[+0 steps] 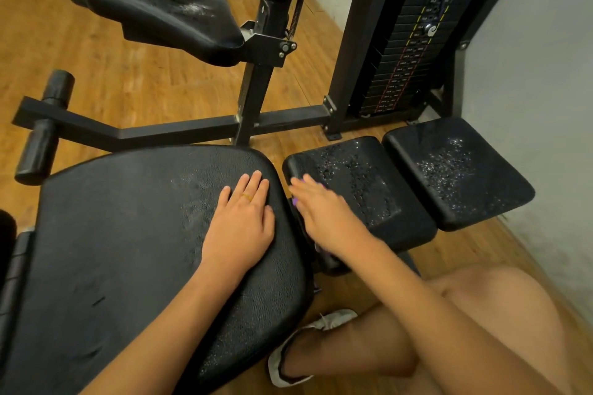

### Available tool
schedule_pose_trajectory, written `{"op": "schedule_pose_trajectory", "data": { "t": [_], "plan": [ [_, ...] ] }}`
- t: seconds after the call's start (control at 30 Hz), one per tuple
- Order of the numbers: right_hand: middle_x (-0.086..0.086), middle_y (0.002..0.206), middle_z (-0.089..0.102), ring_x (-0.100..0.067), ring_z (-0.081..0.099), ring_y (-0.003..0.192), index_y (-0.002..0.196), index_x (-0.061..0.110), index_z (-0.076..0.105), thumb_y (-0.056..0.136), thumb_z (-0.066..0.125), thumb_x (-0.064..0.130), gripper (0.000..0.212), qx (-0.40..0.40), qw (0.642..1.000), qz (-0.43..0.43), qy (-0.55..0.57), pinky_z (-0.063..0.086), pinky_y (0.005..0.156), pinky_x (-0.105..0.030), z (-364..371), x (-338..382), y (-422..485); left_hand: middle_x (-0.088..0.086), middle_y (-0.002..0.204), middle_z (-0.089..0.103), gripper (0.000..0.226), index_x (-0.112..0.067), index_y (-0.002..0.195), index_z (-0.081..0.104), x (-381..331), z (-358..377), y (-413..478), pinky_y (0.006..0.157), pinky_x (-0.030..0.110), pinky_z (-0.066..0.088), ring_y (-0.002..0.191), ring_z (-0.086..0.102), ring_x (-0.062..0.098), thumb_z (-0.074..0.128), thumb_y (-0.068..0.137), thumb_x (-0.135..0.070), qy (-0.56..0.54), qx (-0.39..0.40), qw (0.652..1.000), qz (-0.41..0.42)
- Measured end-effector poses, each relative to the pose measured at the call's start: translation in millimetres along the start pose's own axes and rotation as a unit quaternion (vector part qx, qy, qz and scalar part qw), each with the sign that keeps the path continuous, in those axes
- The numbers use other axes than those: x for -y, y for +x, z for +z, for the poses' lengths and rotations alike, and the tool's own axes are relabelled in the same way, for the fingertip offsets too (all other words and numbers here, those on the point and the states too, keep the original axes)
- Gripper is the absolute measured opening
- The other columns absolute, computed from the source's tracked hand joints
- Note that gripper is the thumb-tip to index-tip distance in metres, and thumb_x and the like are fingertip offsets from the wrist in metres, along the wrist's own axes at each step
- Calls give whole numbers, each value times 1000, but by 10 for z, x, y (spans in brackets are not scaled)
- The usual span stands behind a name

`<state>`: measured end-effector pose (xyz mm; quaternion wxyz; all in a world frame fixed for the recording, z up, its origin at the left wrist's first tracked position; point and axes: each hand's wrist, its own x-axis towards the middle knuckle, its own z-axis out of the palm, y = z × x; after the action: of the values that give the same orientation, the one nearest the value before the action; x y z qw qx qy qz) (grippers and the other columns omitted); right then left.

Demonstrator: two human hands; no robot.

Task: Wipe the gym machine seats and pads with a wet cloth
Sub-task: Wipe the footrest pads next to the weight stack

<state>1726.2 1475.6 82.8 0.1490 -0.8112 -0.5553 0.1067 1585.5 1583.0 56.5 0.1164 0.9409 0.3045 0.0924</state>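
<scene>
Wooden gym floor (160,80). Left hand (240,221) flat, empty, bracing large seat (128,234). Right hand (324,212) outstretched, seemingly pressing purple cloth (295,201) on wet pad (362,176); overlapping edge-to-edge strokes advised.

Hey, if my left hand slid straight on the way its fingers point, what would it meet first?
The left hand lies flat on the big seat. Past the seat's far edge, the first thing in line looks to be the upright frame post, though depth is unclear.
</scene>
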Motion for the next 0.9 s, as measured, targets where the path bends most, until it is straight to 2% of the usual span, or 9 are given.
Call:
{"op": "schedule_pose_trajectory", "data": {
  "t": [0.17,0.27,0.33,0.4,0.5,0.57,0.67,0.83,0.9],
  "plan": [
    [-5,140,56,-30,54,126,138,28,54,103,45,28,36,169,985,-29,-30,39,108,-45,-333,-294,1045,3,162,26,55,-15,153,35,-31,-10,-26,123,43,14,151,19,20,31,101,-33,-14,13,1000,0],
    [10,128,63,-9,64,109,131,35,60,101,51,31,32,230,971,-60,-19,48,101,-36,-597,-369,1175,2,163,25,54,-16,153,34,3,-45,-32,123,42,13,152,17,19,34,102,-32,-13,9,1000,-3],
    [17,124,62,0,68,94,128,39,62,100,53,26,32,244,967,-70,-9,53,88,-22,-763,-492,1169,2,163,26,54,-16,153,35,18,-55,-20,123,42,13,151,18,19,33,102,-33,-12,6,1000,-5],
    [22,114,63,-18,73,77,127,45,62,99,55,26,34,231,971,-58,-1,58,72,-26,-957,-683,1084,2,163,26,56,-16,153,35,3,-53,-18,123,42,13,151,18,19,30,100,-35,-13,7,1000,-5],
    [27,98,67,-7,61,44,128,33,64,99,56,16,34,211,977,-6,1,47,49,-13,-1156,-1037,974,2,163,26,59,-16,153,35,-29,-43,-30,123,42,14,151,18,19,26,99,-36,-15,6,1000,-7],
    [17,118,66,-7,64,48,125,38,65,99,57,19,34,200,980,0,2,52,55,-16,-1179,-1107,969,2,163,26,58,-16,153,35,-17,-46,-36,123,42,14,151,18,19,28,99,-36,-13,4,1000,-11],
    [13,125,65,-28,74,79,118,60,59,97,58,33,34,214,976,-40,21,60,79,-40,-940,-924,1053,2,162,27,58,-16,153,36,14,-49,-31,123,42,15,151,19,20,30,99,-36,-10,5,1000,-14],
    [7,127,66,-19,66,109,126,33,65,98,57,29,29,177,978,-109,32,50,100,-42,-363,-298,1147,2,162,29,60,-16,152,37,3,-44,-13,122,41,14,151,20,19,27,97,-37,-1,4,1000,-13],
    [9,132,63,-10,58,122,128,28,65,98,57,22,32,155,979,-123,41,41,108,-33,-385,-400,1101,2,162,28,60,-16,152,37,-4,-46,-19,122,40,13,151,20,19,26,97,-37,-1,6,1000,-13]
  ]
}}
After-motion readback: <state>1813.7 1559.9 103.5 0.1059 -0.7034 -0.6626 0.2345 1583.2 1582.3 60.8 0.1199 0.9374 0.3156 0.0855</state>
